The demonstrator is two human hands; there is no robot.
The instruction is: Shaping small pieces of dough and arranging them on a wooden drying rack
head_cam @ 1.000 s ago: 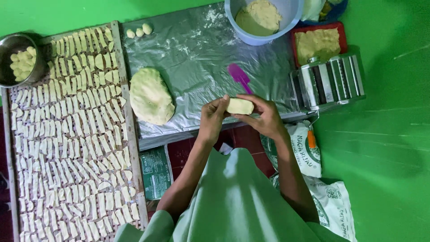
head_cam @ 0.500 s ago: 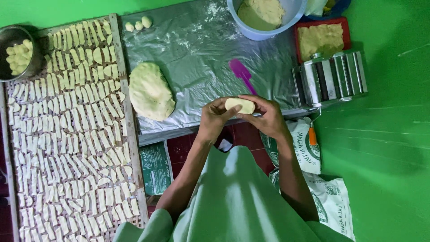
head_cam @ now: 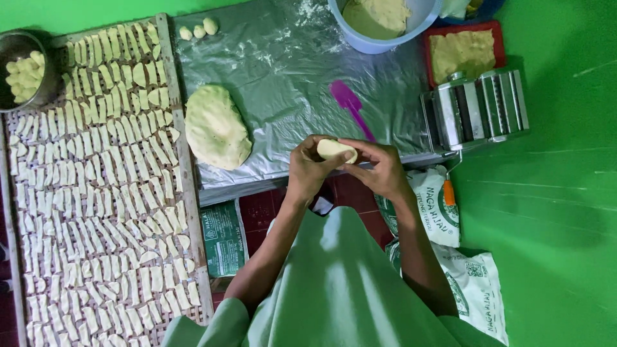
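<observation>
- Place: home snack-making kitchen.
- Evidence: foil-covered desk (head_cam: 289, 83), dough sheet (head_cam: 216, 126), pasta roller (head_cam: 479, 108), woven tray (head_cam: 96, 193) of cut strips, flour bags (head_cam: 475, 289).

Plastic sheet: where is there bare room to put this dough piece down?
The plastic sheet is bare between the flattened dough and the purple spatula, and below the blue bowl. The tray of dough strips is crowded; the pasta roller fills the right edge.
</observation>
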